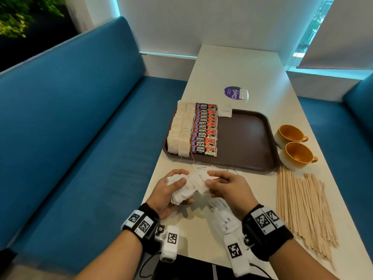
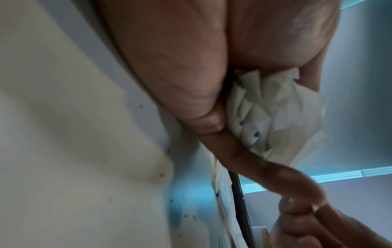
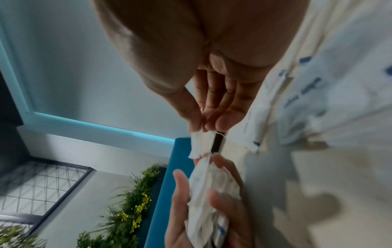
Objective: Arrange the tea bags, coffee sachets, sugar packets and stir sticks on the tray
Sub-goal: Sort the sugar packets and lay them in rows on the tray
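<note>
Head: cream table, blue bench.

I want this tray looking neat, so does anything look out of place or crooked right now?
One white sugar packet lies alone on the brown plastic tray's far rim, overhanging it, apart from the tidy rows of tea bags and red coffee sachets. Another white packet lies on the purple round sticker beyond the tray.
</note>
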